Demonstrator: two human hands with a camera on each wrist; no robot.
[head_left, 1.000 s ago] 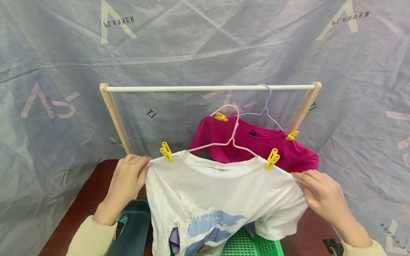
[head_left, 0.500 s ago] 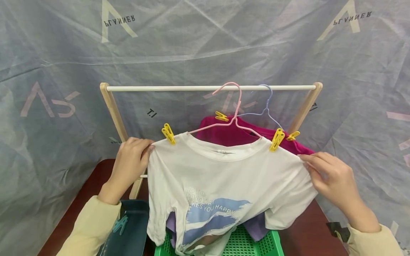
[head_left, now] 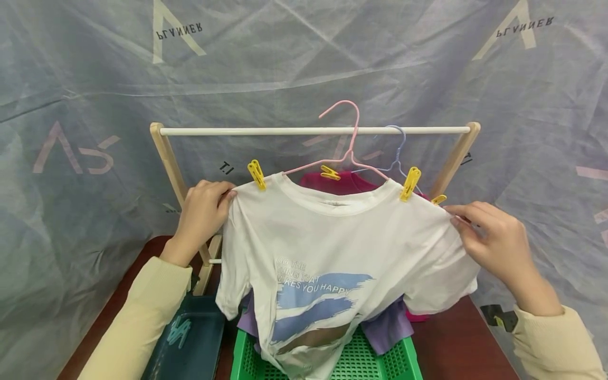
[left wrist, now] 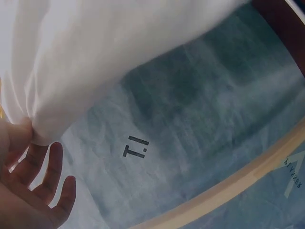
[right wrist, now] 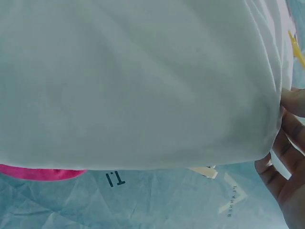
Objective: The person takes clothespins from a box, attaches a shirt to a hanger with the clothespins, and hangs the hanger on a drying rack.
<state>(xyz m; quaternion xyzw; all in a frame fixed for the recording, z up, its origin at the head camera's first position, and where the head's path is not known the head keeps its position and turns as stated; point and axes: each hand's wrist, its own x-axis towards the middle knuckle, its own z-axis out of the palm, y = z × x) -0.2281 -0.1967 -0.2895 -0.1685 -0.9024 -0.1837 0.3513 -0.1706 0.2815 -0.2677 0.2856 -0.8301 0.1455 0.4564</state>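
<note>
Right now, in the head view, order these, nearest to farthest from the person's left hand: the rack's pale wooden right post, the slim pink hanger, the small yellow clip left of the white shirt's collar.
1. Small yellow clip: just right of the left hand.
2. Slim pink hanger: farther right, mid-view.
3. Pale wooden right post: farthest right of the three.

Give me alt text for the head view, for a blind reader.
A left hand and right hand pinch a white shirt by its shoulders, on a pink hanger with yellow clips, before a white rail. A magenta shirt hangs behind; a green basket sits below.
</note>
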